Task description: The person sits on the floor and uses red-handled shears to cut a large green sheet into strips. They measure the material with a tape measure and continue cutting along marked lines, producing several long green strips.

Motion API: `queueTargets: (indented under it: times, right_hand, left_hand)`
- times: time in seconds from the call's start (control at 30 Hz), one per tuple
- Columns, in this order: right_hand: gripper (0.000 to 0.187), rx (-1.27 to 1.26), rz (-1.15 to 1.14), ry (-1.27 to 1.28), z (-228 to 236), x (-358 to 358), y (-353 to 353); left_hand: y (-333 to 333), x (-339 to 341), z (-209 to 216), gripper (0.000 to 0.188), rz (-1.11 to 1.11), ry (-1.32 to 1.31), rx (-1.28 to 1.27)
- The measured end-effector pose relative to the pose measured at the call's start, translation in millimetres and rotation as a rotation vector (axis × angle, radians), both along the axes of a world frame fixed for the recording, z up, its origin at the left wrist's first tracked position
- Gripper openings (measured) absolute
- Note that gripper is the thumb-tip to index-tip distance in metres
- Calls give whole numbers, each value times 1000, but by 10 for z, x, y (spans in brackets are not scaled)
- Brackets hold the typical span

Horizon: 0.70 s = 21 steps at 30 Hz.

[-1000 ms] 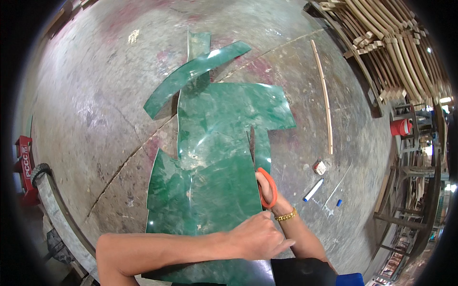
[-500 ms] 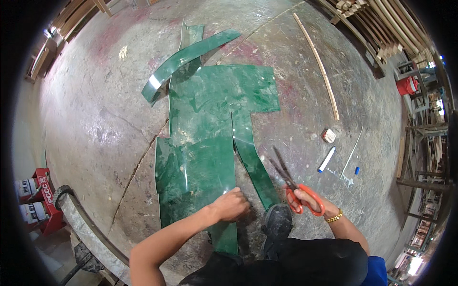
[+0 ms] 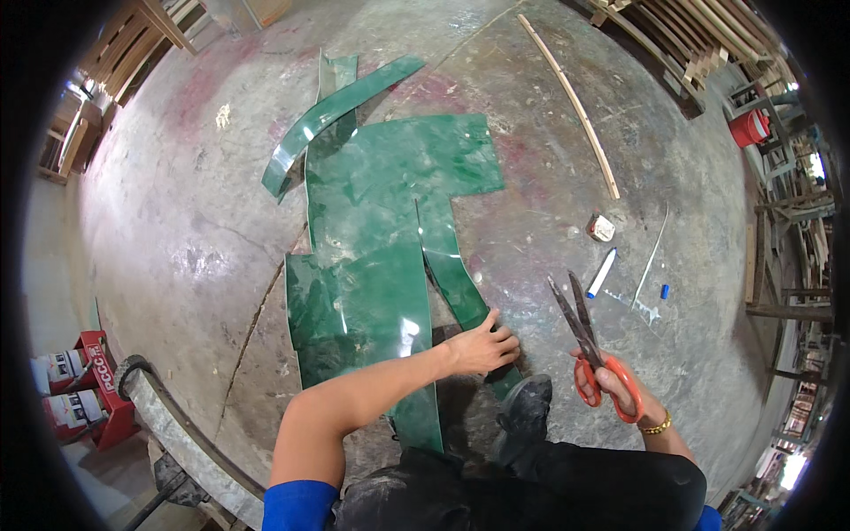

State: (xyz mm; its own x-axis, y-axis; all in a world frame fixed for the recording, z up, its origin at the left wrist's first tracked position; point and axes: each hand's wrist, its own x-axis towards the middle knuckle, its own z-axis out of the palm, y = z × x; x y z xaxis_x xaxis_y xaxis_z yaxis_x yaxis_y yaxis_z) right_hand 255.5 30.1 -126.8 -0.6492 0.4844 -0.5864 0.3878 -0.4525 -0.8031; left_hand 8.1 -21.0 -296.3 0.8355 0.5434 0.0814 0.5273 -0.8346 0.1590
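A large green plastic-like sheet (image 3: 367, 283) lies on the floor before me, with a long cut running up it. The cut parts a narrow green strip (image 3: 453, 276) from the main piece; its upper end is still joined to the sheet. Over the lower part of this strip is my left hand (image 3: 482, 347), fingers spread and slightly bent, seemingly touching it. To the right, my right hand (image 3: 613, 386) grips orange-handled scissors (image 3: 580, 323), blades pointing up and slightly apart, clear of the sheet. My dark shoe (image 3: 526, 404) is at the strip's lower end.
A loose curled green strip (image 3: 341, 111) lies across the sheet's far left corner. Right of the sheet are a white marker (image 3: 601, 273), its blue cap (image 3: 665, 291), a small whitish block (image 3: 601, 227) and a long wooden batten (image 3: 575, 102). Paint buckets (image 3: 73, 409) stand at left.
My left hand has moved right, off the main sheet and over the narrow strip, its fist loosening. My right hand has carried the scissors rightward, away from the strip. The view has shifted slightly.
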Motion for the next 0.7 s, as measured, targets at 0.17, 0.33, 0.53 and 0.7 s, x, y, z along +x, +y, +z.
queueTargets:
  times: [0.17,0.33,0.53,0.7]
  right_hand:
    - [72,155,35,79,366,72,176]
    - [74,323,82,129,553,-130,488]
    - [47,564,187,-142,330,-57,667]
    - [44,607,315,-221,-210,-474,602]
  left_hand:
    - [240,23,-63,23,85,-191,24]
    - [684,-10,130,26,387,-225,56]
    - [62,-386,693,50,789,-656,1]
    - [-1858,-983,776,57,676,-103,-459]
